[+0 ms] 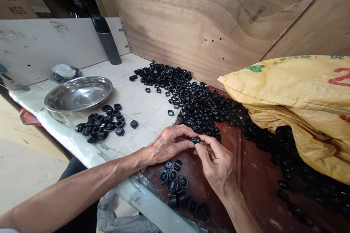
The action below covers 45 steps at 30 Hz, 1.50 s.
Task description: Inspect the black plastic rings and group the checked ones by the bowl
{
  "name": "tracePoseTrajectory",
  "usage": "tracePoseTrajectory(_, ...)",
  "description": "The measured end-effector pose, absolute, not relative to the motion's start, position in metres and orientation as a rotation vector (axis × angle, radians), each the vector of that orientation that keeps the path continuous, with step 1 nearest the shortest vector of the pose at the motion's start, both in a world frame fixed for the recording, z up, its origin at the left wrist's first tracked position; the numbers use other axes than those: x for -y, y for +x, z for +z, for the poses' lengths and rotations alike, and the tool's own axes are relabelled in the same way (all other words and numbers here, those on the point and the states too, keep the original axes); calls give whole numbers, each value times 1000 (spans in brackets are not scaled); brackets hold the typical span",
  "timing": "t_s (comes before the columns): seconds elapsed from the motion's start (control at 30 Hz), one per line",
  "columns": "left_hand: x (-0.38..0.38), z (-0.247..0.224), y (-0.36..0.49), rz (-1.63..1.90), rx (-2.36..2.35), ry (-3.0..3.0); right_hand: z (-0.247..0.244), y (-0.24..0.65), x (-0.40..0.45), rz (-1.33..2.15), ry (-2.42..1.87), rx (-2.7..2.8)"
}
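A small black plastic part [195,140] is pinched between the fingertips of both hands, above the edge of a reddish-brown sheet [257,174]. My left hand [171,142] grips it from the left, and my right hand [216,158] holds its other side. Just beyond them spreads a large pile of black rings [199,107]. Below my hands lies a small group of round black caps [173,175], some with their ribbed inner side showing. Another cluster of black parts [101,123] rests on the white tiled surface at the left.
A shallow steel bowl [79,94] and a dark bottle [108,42] stand at the left, near a clear plastic bundle [64,71]. A yellow sack [295,87] lies on the right over more black parts. A plywood panel [213,18] rises behind.
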<state>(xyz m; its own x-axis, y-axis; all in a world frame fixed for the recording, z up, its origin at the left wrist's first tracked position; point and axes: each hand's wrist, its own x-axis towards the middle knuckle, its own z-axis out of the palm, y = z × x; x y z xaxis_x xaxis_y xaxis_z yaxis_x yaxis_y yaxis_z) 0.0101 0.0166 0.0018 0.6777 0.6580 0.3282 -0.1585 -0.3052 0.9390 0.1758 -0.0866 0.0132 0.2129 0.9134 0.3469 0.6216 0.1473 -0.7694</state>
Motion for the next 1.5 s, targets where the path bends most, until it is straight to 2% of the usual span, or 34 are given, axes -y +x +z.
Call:
tracePoseTrajectory(0.23, -19, 5, 10, 867, -277, 1788, 12, 180, 84, 244, -1703, 1501)
tracePoseTrajectory(0.43, -18, 5, 7, 853, -491, 1712, 19, 176, 86, 358, -1640, 1543)
tracePoseTrajectory(0.83, -19, 10, 6, 835, -494, 1704, 18, 177, 86, 440, -1613, 1441)
tracePoseTrajectory(1.13, -14, 5, 9, 667, -466, 1491, 13, 174, 86, 623, -1644, 1313)
tracePoseTrajectory(1.37, -23, 5, 2, 715, -301, 2064, -6, 161, 79, 924, -1641, 845)
tracePoseTrajectory(1.5, -27, 16, -4, 428, -360, 2125, 1, 178, 82, 1132, -1748, 1007)
